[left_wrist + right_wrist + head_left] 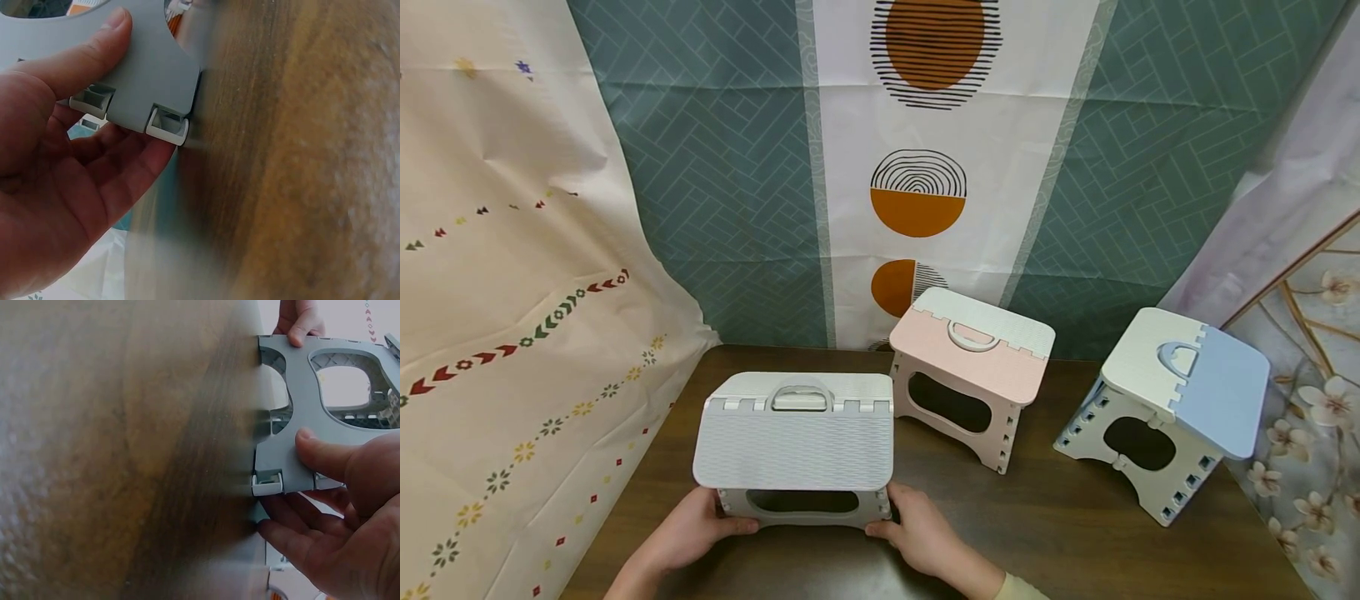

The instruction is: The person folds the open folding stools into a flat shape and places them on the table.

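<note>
A grey-and-white folding step stool [793, 450] stands unfolded on the table, its carry handle [802, 398] set in the top. My left hand [692, 529] grips the lower left side of its front leg panel. In the left wrist view the thumb [94, 56] lies on the panel's face while the fingers [125, 165] wrap behind its hinged edge. At the opposite lower corner, my right hand [917, 533] holds the panel the same way. Its thumb [325, 456] presses the front near the oval cutout, with the fingers behind the edge in the right wrist view.
Behind and to the right stands a pink-and-white folding stool [973, 346], unfolded. A blue-and-white one [1165, 400] stands at the far right. Patterned cloth [715, 208] hangs along the back and both sides of the brown wooden table [1030, 517].
</note>
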Available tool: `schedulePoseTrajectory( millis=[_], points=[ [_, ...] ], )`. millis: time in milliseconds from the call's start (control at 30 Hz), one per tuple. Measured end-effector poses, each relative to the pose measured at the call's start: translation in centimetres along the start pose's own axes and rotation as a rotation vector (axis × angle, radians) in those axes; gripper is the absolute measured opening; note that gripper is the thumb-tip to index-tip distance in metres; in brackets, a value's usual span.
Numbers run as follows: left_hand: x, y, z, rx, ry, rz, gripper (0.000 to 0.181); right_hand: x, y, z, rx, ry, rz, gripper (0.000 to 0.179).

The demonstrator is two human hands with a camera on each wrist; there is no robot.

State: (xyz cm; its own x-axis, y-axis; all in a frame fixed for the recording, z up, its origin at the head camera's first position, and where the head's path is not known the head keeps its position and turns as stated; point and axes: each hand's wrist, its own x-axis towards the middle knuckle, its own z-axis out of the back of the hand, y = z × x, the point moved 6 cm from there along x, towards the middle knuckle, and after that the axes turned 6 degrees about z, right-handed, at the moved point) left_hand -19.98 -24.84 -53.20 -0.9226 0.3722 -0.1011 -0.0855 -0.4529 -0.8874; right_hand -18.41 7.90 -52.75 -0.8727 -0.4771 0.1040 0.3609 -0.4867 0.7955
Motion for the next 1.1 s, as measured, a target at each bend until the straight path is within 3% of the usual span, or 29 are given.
schedulePoseTrajectory(
  millis=[167,567,900,1100],
  points=[
    [-0.06,-0.23,-0.07,0.007,0.001,-0.010,0.055,0.06,-0.04,0.03,-0.003,0.003,-0.005,0.029],
    [-0.06,-0.72,0.13,0.107,-0.090,0.003,0.074,0.10,-0.23,0.14,0.001,0.014,-0.014,0.032],
    [-0.15,-0.81,0.17,0.096,-0.095,0.004,0.073,0.01,-0.26,0.21,0.017,0.018,-0.015,0.030],
    [-0.11,-0.46,0.11,0.052,-0.083,0.006,0.073,0.02,-0.34,0.24,0.003,0.023,-0.016,0.041]
  ],
)
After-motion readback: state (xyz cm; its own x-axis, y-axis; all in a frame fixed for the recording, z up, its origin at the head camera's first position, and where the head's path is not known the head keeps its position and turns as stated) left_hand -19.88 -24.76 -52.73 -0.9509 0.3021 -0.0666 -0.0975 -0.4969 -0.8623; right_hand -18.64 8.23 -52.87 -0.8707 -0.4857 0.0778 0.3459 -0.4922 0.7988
